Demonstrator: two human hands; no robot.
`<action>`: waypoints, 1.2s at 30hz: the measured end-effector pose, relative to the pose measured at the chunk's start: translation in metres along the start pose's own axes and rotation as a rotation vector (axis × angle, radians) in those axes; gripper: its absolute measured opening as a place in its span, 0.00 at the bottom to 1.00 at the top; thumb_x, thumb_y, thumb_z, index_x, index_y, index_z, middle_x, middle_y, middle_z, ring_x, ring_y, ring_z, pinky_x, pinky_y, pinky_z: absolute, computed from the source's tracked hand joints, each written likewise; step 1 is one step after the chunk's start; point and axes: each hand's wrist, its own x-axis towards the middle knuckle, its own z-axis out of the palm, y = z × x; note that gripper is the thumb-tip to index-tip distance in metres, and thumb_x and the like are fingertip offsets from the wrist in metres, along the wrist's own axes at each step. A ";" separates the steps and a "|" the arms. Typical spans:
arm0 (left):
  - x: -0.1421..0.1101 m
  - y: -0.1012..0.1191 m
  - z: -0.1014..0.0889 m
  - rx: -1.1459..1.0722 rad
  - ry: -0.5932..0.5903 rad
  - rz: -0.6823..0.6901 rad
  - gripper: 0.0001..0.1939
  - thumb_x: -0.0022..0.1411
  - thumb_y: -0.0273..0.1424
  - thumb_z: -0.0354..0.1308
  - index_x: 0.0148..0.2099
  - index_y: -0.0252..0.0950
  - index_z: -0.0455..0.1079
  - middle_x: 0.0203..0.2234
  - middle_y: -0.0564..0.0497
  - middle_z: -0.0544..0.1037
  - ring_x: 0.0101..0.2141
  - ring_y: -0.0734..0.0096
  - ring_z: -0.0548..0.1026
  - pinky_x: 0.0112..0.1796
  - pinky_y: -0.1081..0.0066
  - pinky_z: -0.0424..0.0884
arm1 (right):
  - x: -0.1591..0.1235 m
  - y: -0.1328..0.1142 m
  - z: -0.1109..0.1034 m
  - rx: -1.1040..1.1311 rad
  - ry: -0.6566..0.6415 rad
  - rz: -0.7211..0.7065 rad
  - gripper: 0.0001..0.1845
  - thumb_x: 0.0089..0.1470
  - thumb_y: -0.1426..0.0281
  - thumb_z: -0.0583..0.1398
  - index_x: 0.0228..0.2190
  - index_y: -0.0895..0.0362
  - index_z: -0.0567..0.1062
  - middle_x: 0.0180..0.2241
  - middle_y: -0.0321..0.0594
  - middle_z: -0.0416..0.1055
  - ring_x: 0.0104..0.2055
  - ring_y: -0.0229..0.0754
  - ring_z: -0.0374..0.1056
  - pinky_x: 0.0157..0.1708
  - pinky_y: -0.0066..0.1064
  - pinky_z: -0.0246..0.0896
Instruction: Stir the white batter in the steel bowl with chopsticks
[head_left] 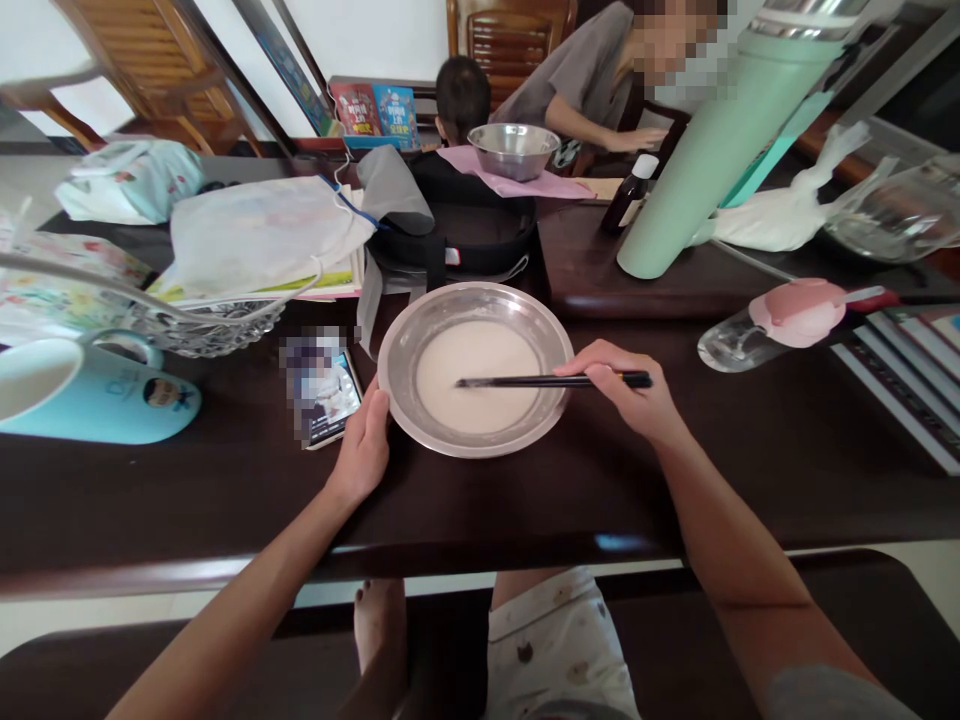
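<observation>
A shallow steel plate (405,330) holding a pale white batter (480,375) sits on the dark wooden table (525,500) in front of me. My right hand (626,390) is closed on a pair of black chopsticks (540,381) whose tips reach into the batter. My left hand (364,445) rests against the plate's left rim, fingers curled along its edge. A phone (326,390) lies just left of that hand.
A green tumbler (720,150), a small dark bottle (628,195), a pink-lidded cup lying on its side (780,315) and books (907,370) stand to the right. A black bag (465,225), a white cloth bag (255,235) and a blue mug (90,395) crowd the left. Two people sit across by a steel bowl (514,150).
</observation>
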 end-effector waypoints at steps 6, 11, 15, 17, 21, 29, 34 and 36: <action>0.000 0.001 0.001 -0.012 0.000 -0.012 0.38 0.75 0.57 0.42 0.71 0.35 0.65 0.68 0.39 0.70 0.72 0.47 0.60 0.73 0.50 0.49 | -0.001 0.001 -0.002 0.046 0.225 0.022 0.22 0.67 0.55 0.60 0.29 0.51 0.85 0.28 0.40 0.82 0.31 0.45 0.76 0.33 0.38 0.70; 0.000 0.008 0.000 0.006 0.001 -0.006 0.38 0.75 0.56 0.43 0.71 0.33 0.65 0.70 0.39 0.67 0.71 0.48 0.60 0.73 0.51 0.50 | -0.001 -0.001 0.002 0.027 0.016 -0.019 0.17 0.67 0.57 0.61 0.33 0.50 0.86 0.33 0.40 0.84 0.37 0.46 0.78 0.40 0.40 0.71; 0.000 0.012 0.000 0.019 -0.003 -0.004 0.39 0.75 0.57 0.43 0.72 0.33 0.65 0.70 0.39 0.67 0.71 0.49 0.61 0.72 0.53 0.51 | -0.001 0.000 -0.001 -0.009 0.127 0.009 0.18 0.67 0.56 0.61 0.33 0.51 0.86 0.33 0.40 0.84 0.36 0.45 0.78 0.38 0.39 0.71; 0.000 0.011 0.001 0.003 -0.010 -0.006 0.40 0.74 0.58 0.43 0.72 0.33 0.64 0.70 0.39 0.67 0.71 0.49 0.62 0.72 0.52 0.51 | -0.001 0.001 -0.003 0.039 0.217 0.024 0.20 0.68 0.56 0.60 0.31 0.51 0.86 0.29 0.40 0.82 0.32 0.44 0.76 0.34 0.38 0.70; -0.001 0.008 0.001 -0.004 -0.001 -0.018 0.39 0.75 0.57 0.43 0.73 0.35 0.63 0.69 0.39 0.69 0.71 0.49 0.62 0.72 0.51 0.50 | -0.001 0.000 0.000 0.062 0.104 0.017 0.20 0.67 0.55 0.60 0.31 0.50 0.86 0.30 0.39 0.83 0.34 0.45 0.78 0.38 0.39 0.72; -0.001 0.005 0.000 -0.014 -0.012 -0.030 0.39 0.75 0.56 0.42 0.73 0.34 0.63 0.70 0.40 0.67 0.71 0.50 0.61 0.72 0.54 0.51 | -0.002 0.000 -0.002 0.045 0.178 0.006 0.20 0.68 0.56 0.59 0.31 0.49 0.86 0.29 0.39 0.83 0.32 0.45 0.77 0.35 0.40 0.71; -0.001 0.004 0.000 -0.006 0.000 -0.026 0.39 0.75 0.56 0.42 0.73 0.34 0.63 0.69 0.39 0.69 0.71 0.48 0.61 0.72 0.52 0.51 | -0.001 -0.001 0.000 0.037 0.004 0.002 0.16 0.68 0.58 0.61 0.34 0.49 0.87 0.33 0.38 0.85 0.36 0.45 0.78 0.40 0.39 0.71; -0.001 0.004 0.001 -0.001 0.003 -0.022 0.39 0.75 0.57 0.42 0.73 0.34 0.63 0.68 0.38 0.70 0.71 0.48 0.62 0.72 0.51 0.52 | -0.001 -0.002 -0.001 -0.009 0.021 0.008 0.16 0.67 0.57 0.61 0.35 0.49 0.87 0.35 0.40 0.85 0.39 0.46 0.79 0.41 0.39 0.71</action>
